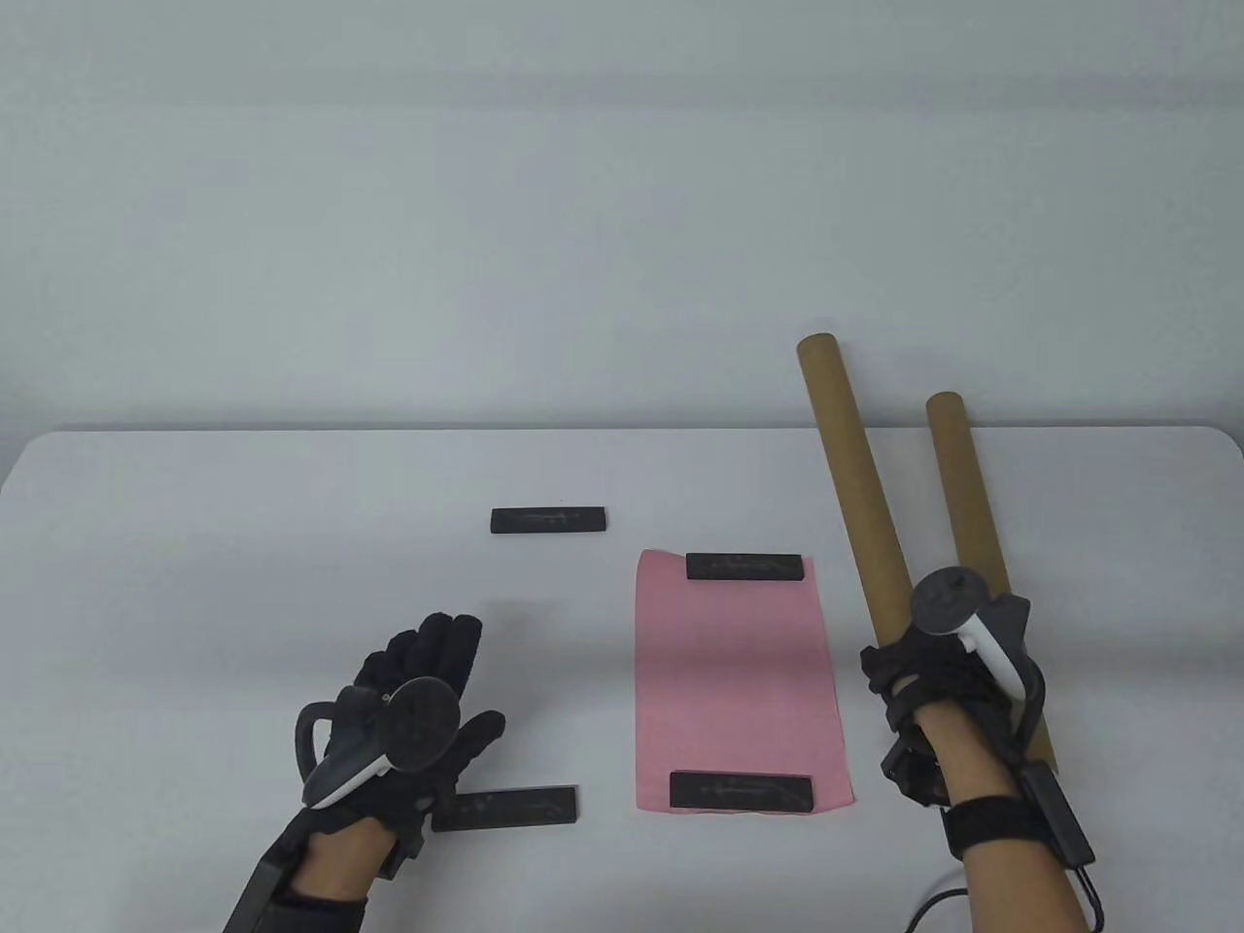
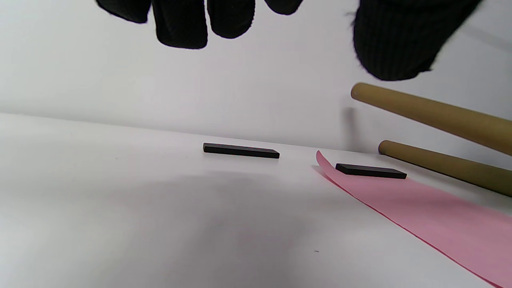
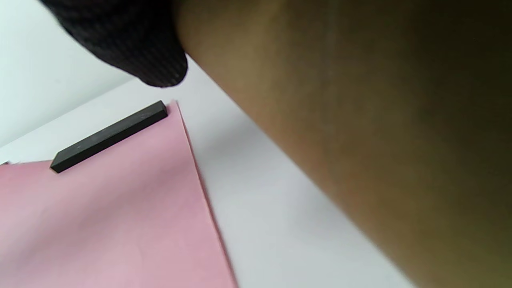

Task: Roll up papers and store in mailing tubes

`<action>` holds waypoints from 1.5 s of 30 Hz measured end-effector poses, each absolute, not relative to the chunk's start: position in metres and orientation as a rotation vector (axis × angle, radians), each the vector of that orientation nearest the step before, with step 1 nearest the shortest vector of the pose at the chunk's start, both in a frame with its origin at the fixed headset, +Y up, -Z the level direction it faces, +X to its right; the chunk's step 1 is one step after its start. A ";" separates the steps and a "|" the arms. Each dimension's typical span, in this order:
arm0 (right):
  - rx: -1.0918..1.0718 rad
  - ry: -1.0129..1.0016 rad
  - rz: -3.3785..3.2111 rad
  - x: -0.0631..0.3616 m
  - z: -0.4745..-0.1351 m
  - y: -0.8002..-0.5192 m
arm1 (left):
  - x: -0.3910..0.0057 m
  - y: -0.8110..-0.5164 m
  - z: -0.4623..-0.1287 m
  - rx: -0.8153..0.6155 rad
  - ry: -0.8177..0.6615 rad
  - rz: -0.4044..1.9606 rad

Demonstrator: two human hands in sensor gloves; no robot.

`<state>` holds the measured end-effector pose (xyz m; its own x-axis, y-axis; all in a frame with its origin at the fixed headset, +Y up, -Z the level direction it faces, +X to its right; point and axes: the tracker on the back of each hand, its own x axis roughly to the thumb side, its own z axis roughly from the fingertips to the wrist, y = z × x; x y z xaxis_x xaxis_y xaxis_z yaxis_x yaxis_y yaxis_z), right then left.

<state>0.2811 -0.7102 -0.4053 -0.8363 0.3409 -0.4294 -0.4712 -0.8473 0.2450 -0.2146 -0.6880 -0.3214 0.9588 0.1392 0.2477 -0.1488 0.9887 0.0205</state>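
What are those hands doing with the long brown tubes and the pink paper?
The right hand grips one brown mailing tube and holds it lifted at a slant. A second tube lies beside it on the table. The pink paper lies flat, not yet rolled, with a black bar at its far end and another at its near end. The left hand is open and holds nothing.

Matt brown cardboard tubes (image 1: 860,486), smooth pink paper (image 1: 739,680), matt black bars (image 1: 549,520), perhaps plastic, knit cloth gloves (image 1: 428,661).
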 end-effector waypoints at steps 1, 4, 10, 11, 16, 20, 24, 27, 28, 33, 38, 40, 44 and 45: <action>-0.566 0.509 2.595 0.280 -0.411 -0.713 | -0.215 -0.688 -0.321 0.039 -0.245 0.148; -0.654 0.581 2.613 0.277 -0.422 -0.719 | -0.216 -0.689 -0.321 0.029 -0.240 0.147; -0.828 0.690 2.719 0.276 -0.440 -0.731 | -0.219 -0.692 -0.324 -0.001 -0.228 0.138; -0.841 0.697 2.717 0.276 -0.441 -0.732 | -0.219 -0.692 -0.324 -0.004 -0.225 0.139; -0.869 0.717 2.734 0.275 -0.449 -0.741 | -0.220 -0.692 -0.325 -0.009 -0.221 0.140; -0.881 0.712 2.757 0.275 -0.452 -0.749 | -0.220 -0.692 -0.325 -0.021 -0.222 0.136; -0.876 0.650 2.746 0.271 -0.452 -0.756 | -0.220 -0.692 -0.325 -0.020 -0.220 0.137; -0.875 0.673 2.859 0.265 -0.454 -0.759 | -0.220 -0.693 -0.324 -0.010 -0.229 0.149; -0.879 0.675 2.871 0.264 -0.455 -0.760 | -0.220 -0.693 -0.324 -0.013 -0.227 0.150; -0.886 0.665 2.858 0.259 -0.460 -0.760 | -0.220 -0.694 -0.326 -0.026 -0.225 0.140; -0.893 0.670 2.861 0.258 -0.460 -0.756 | -0.222 -0.694 -0.326 -0.028 -0.218 0.140; -0.869 0.653 2.864 0.259 -0.458 -0.746 | -0.222 -0.694 -0.326 -0.028 -0.219 0.143; -0.724 0.475 2.944 0.265 -0.450 -0.714 | -0.220 -0.694 -0.326 -0.029 -0.227 0.142; -0.670 0.410 2.965 0.269 -0.445 -0.705 | -0.220 -0.694 -0.326 -0.027 -0.229 0.141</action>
